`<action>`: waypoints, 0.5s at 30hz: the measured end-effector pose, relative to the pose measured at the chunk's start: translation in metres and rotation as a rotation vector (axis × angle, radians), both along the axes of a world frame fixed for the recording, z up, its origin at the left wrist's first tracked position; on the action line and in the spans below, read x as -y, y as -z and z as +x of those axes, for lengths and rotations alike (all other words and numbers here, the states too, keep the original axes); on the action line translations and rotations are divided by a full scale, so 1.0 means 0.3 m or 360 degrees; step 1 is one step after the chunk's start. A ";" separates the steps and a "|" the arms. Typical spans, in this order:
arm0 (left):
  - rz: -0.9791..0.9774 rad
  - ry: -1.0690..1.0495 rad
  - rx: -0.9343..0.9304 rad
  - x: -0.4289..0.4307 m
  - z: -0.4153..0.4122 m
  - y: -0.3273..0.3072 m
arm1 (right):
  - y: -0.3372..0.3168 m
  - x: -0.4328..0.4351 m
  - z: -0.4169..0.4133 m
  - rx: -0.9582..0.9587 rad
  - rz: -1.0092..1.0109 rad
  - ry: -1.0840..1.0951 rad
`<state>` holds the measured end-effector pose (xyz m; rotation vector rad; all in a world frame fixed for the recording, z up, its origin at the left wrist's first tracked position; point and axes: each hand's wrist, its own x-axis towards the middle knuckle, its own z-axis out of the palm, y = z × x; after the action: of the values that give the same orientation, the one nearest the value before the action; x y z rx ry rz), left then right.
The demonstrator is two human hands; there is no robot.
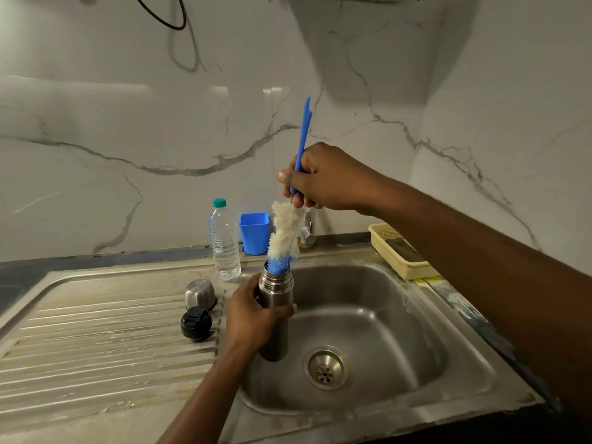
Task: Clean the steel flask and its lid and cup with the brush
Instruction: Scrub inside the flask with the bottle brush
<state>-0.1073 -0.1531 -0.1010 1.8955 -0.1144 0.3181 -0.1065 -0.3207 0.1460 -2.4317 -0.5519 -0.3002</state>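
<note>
Two hands: left [253, 314] wraps flask [275, 288], right [323, 181] seemingly pinches brush [285, 235].

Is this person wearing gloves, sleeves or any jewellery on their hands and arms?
No. The left hand and the right hand are both bare: no gloves, and no ring, watch or bracelet shows. Both arms are uncovered as far as the picture reaches, with no sleeve in view. Nothing is strapped or marked on them.
</note>
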 end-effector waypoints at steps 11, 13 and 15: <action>-0.0009 0.0066 -0.0129 -0.002 0.000 0.000 | -0.005 -0.018 -0.013 -0.0023 -0.0039 0.0025; -0.0030 0.0063 -0.0124 -0.002 -0.001 -0.003 | -0.012 -0.017 -0.017 -0.0028 -0.0017 0.0031; -0.0031 0.0073 -0.0132 0.000 0.000 -0.005 | -0.025 -0.012 -0.021 -0.0036 0.0010 0.0034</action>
<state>-0.1073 -0.1530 -0.0995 1.8812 -0.0984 0.2087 -0.1128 -0.3171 0.1535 -2.4334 -0.5146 -0.2827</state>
